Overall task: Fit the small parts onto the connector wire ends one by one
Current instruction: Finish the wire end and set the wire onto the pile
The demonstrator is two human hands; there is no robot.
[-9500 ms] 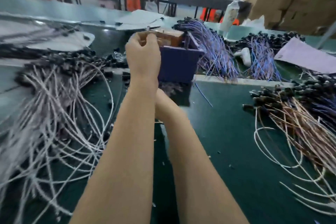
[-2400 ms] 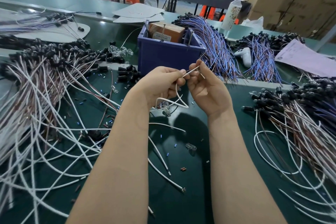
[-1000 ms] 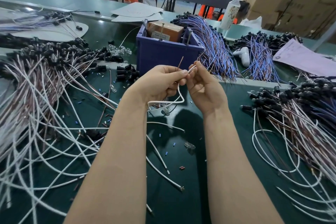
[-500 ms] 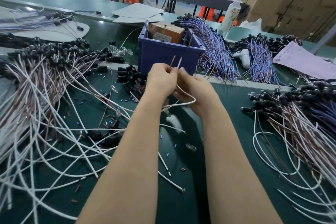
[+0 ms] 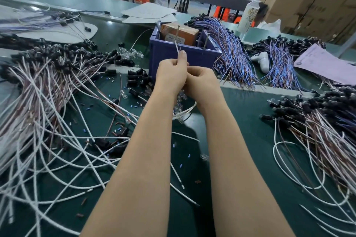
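Although a white label sits on the brown carton (image 5: 180, 32) inside the blue bin (image 5: 169, 57), its print is too small to read. The bottle (image 5: 249, 11) at the far edge wears a patterned wrap, and the lilac sheet (image 5: 325, 65) on the right carries a small round mark and lines of text; none of it can be made out.

The white wire (image 5: 185, 111) is thin, with a faint braided look. One end of it stands above the left hand (image 5: 171, 75), tilted a little to the left in front of the bin wall. The rest curves out below both wrists in a loop just over the bench (image 5: 240, 121).

The left hand pinches that upright end between thumb and fingertips. The right hand (image 5: 202, 82) is pressed against it with fingers curled inward. Whether it grips the wire or a part is hidden, so I cannot tell.

Small blue sleeves (image 5: 181, 165) lie scattered on the green surface. A cluster of clear caps (image 5: 132, 55) sits just left of the bin. Heaps of white and brown wires tipped with black connectors (image 5: 63, 54) spread to the left and right of the arms.
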